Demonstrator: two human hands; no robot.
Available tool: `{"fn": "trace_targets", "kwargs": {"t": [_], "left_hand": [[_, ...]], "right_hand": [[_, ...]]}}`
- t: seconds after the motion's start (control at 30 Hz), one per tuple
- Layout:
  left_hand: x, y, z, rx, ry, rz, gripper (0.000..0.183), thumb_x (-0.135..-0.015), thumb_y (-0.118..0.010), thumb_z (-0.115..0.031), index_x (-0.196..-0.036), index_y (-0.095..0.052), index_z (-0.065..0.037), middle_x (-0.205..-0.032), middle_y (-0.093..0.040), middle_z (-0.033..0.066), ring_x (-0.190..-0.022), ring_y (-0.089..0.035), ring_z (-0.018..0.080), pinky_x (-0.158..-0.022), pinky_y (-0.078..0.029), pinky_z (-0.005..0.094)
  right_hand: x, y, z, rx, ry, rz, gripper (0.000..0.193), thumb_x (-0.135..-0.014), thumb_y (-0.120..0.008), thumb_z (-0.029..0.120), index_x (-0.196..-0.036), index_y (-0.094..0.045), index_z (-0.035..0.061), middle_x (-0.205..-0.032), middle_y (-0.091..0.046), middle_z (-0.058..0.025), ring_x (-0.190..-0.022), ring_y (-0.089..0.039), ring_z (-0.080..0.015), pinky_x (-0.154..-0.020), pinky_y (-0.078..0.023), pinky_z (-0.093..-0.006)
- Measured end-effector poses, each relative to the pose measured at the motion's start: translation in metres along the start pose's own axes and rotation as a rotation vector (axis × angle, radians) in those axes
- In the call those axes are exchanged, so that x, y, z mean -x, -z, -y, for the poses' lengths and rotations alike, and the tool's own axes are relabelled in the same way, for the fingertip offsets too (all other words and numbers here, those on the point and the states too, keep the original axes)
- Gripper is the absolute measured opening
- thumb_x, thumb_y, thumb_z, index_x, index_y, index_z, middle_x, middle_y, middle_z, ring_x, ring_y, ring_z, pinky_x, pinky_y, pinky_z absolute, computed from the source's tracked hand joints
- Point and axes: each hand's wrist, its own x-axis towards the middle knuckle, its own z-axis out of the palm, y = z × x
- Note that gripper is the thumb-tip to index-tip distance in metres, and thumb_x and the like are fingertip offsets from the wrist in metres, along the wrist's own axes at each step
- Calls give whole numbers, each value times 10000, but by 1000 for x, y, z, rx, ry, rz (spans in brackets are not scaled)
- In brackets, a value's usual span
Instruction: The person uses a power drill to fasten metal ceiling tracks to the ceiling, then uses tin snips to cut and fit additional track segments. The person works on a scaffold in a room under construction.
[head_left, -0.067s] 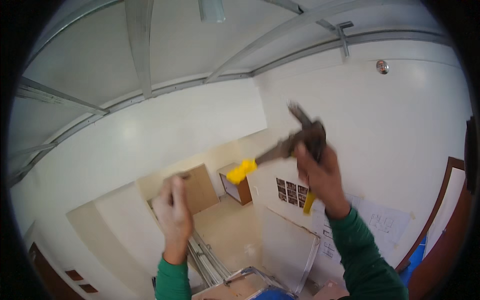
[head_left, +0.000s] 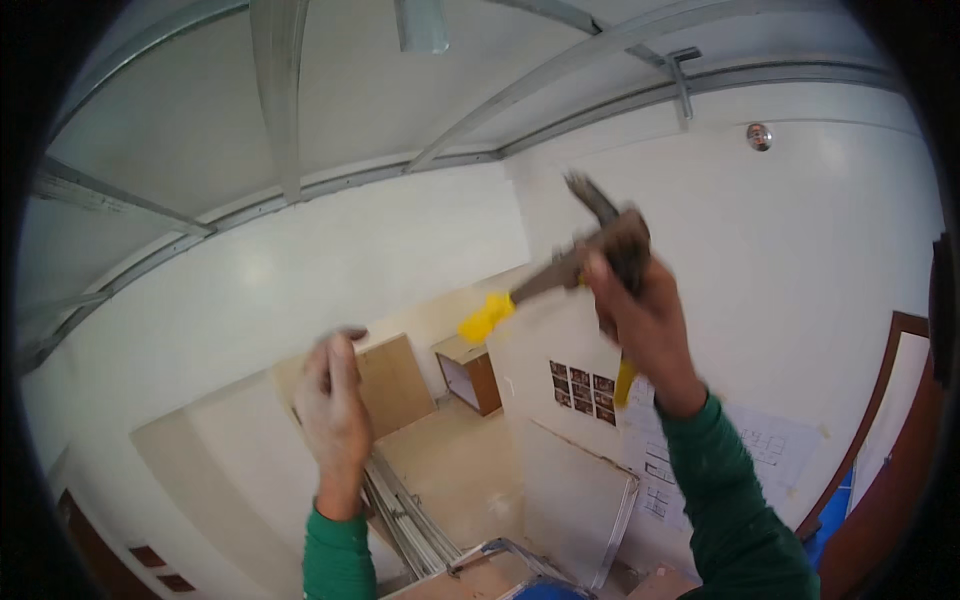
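Ceiling framing [head_left: 278,100] is up, uncovered; the right hand [head_left: 655,325] grips a yellow-handled tool [head_left: 545,281]; the left hand [head_left: 338,405] curls, contents unclear.

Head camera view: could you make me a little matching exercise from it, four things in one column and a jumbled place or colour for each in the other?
Things:
1. Tool
2. Sleeves
3. Metal bars
4. Cabinet

Places and colours:
A. Standing on the floor
B. Gripped in the right hand
C. Running along the ceiling
D. Green

Right pairs: 1-B, 2-D, 3-C, 4-A.
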Motion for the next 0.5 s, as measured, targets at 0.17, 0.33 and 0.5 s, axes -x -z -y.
{"fn": "trace_targets", "kwargs": {"t": [0.17, 0.33, 0.5], "left_hand": [[-71, -6, -48, 102, -145, 85, 564, -1063, -480, -512, -1118, -691, 9, -660, -349, -50, -616, -334, 71, -557, -264, 261], [-129, -54, -77, 234, -212, 121, 641, -1010, -534, -598, -1152, -684, 9, -648, -337, -52, -582, -315, 71, -520, -240, 260], [-179, -57, -123, 286, -165, 172, 694, -921, -625, -660, -1045, -693, 20, -666, -378, -31, -557, -322, 103, -502, -249, 280]], "right_hand": [[-109, -8, 66, 441, 480, -130, 434, -956, -686, 410, -1097, -676, 0, -942, -722, -132, -883, -687, -241, -823, -529, -353], [-178, -8, 120, 811, 502, -185, 514, -925, -658, 519, -1022, -730, 20, -884, -740, -159, -858, -721, -325, -791, -554, -416], [-210, -29, 132, 957, 469, -156, 519, -908, -681, 529, -1052, -748, 35, -890, -748, -136, -833, -721, -300, -754, -542, -402]]}}
